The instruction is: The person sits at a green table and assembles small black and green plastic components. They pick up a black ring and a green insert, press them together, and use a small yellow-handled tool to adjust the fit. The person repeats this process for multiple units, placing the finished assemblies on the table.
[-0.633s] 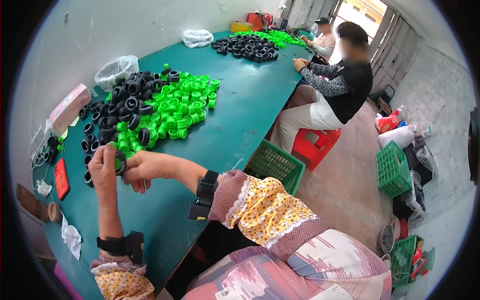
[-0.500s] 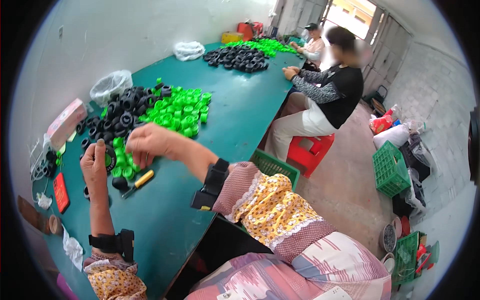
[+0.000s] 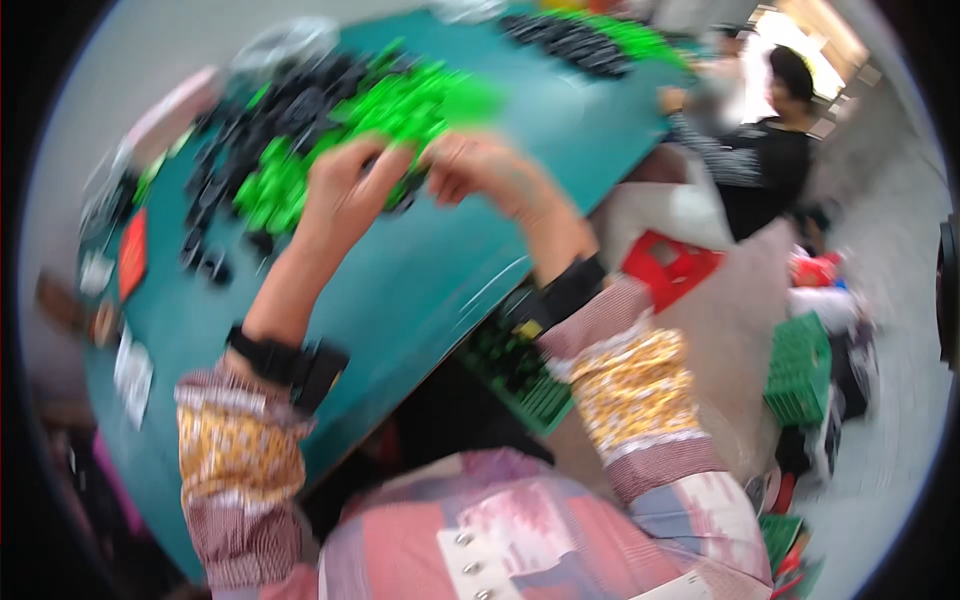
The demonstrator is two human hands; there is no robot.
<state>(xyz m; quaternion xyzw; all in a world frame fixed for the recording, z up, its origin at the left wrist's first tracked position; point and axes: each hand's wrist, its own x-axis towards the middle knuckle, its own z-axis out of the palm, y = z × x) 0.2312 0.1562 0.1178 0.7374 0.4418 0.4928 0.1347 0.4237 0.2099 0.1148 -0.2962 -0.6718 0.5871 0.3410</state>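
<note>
Motion blurs the view. Over the table, my left hand is closed around a black wheel, of which only a dark edge shows between my hands. Close to its right side, my right hand has its fingers curled in toward the wheel; whatever they pinch is hidden. Just beyond my hands lies a heap of green plastic caps. Black ring-shaped pieces are heaped beside them on the left.
On the green table are a red phone, a pink box and a clear plastic bag. A green crate stands below the table edge. A co-worker sits farther along, near a red stool.
Both hands have moved right and come together over the table, my left hand carrying the black wheel with the green centre. The whole view has shifted and blurred.
</note>
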